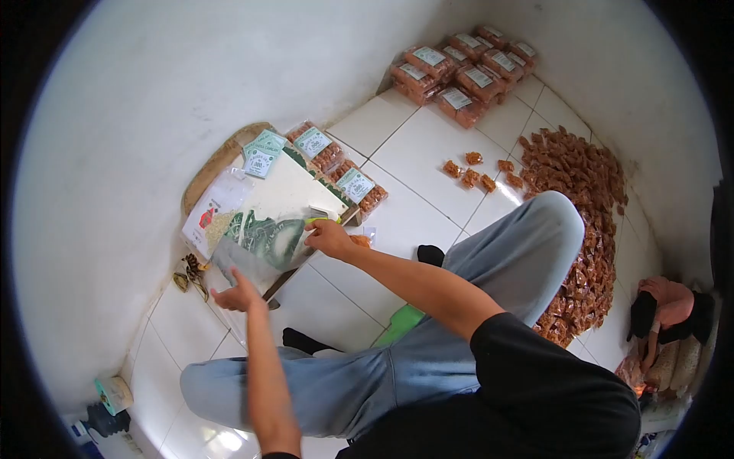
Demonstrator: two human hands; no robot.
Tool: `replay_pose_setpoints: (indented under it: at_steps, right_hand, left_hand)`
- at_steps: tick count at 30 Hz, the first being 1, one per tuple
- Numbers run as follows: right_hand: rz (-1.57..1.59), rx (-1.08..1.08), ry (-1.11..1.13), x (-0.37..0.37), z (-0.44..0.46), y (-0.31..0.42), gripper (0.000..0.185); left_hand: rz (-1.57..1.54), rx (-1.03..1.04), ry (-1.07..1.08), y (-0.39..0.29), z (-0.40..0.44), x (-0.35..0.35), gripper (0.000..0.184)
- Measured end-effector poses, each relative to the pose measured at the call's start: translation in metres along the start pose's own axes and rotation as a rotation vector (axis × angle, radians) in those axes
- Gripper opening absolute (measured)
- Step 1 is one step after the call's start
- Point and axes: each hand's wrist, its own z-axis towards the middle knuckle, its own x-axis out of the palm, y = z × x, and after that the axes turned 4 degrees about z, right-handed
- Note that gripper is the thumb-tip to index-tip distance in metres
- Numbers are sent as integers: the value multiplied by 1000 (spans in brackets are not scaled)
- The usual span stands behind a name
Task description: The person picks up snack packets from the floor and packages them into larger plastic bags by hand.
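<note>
My left hand [238, 293] is held by the near-left corner of a low board [310, 183] with a green-and-white printed top. Its thumb and fingers are apart, next to a sheet of clear plastic [233, 258]. At the board's right edge, my right hand [330, 236] has its fingers closed around a small yellow-green object [312, 223], mostly hidden; a metal piece shows just above it. Printed green labels [264, 153] lie at the board's far end. A white plastic packet [210, 214] with a red mark rests along the left side.
Two labelled snack packs [356, 186] lie beside the board. More packs [462, 76] are stacked in the far corner. A large heap of small brown packets [573, 176] spreads on the right. Another person [665, 306] bends over sacks at far right. White walls close in behind.
</note>
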Motion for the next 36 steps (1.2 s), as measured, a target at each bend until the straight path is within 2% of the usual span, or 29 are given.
replay_pose_setpoints:
  at_steps: [2, 4, 5, 7, 8, 10, 11, 14, 15, 17, 19, 21, 22, 23, 24, 25, 26, 27, 28, 29, 31, 32, 36]
  right_hand:
    - [74, 9, -6, 2, 3, -7, 40]
    - [144, 17, -22, -3, 0, -5, 39]
    - [164, 25, 33, -7, -6, -1, 40]
    - [187, 45, 73, -16, -14, 1, 42]
    - [200, 55, 133, -20, -16, -1, 40]
    - [255, 34, 252, -30, -21, 1, 36]
    - [258, 42, 237, -36, -26, 2, 36]
    - [86, 57, 334, -61, -30, 14, 30]
    - [92, 60, 321, -74, -28, 12, 30]
    - [230, 144, 47, -117, -27, 4, 31]
    - [117, 42, -222, -170, -20, -14, 28]
    - [-279, 32, -551, -240, -13, -72, 27]
    - [-495, 157, -661, -276, -21, -81, 25]
    - [-510, 137, -740, -314, -26, -114, 30]
    - [-771, 255, -754, -348, -32, -131, 35]
    - [-924, 229, -755, -387, -43, -147, 39]
    - [-775, 530, -791, -401, -50, -116, 56]
    - [-899, 504, -945, -424, -54, -143, 61]
    - [-930, 493, -943, -452, -63, -154, 65]
    - [-970, 615, -889, -474, -69, -153, 72]
    - [-993, 781, -890, -533, -80, -197, 85]
    - [-874, 910, -987, -543, -88, -185, 88]
    - [-833, 1027, -1046, -602, -132, -202, 100]
  left_hand:
    - [-77, -119, 146, -36, -58, -19, 97]
    - [-516, -381, 314, -41, -97, -3, 93]
    - [-509, -382, 323, -44, -109, -1, 93]
    - [-882, -926, 785, -62, -127, -13, 83]
    - [-870, -934, 796, -61, -130, -10, 83]
    - [-893, -899, 895, -55, -130, -6, 67]
    - [-880, -902, 909, -50, -130, -3, 67]
    - [-871, -867, 798, -29, -124, 18, 46]
    - [-861, -863, 809, -29, -125, 20, 46]
    - [-873, -835, 753, -35, -134, 21, 45]
    - [-821, -769, 772, -36, -133, 21, 48]
    - [-779, -763, 730, -38, -132, 22, 52]
    - [-770, -756, 733, -36, -134, 23, 55]
    - [-767, -752, 731, -37, -134, 23, 55]
    - [-753, -740, 717, -40, -133, 24, 56]
    - [-737, -733, 703, -39, -135, 23, 56]
    - [-716, -721, 715, -34, -132, 26, 58]
    - [-714, -711, 712, -34, -130, 27, 58]
    - [-691, -712, 709, -35, -131, 26, 59]
    - [-668, -711, 703, -34, -130, 25, 59]
    - [-635, -695, 697, -25, -125, 26, 60]
    - [-605, -691, 696, -26, -123, 26, 60]
    - [-551, -706, 673, -27, -117, 31, 53]
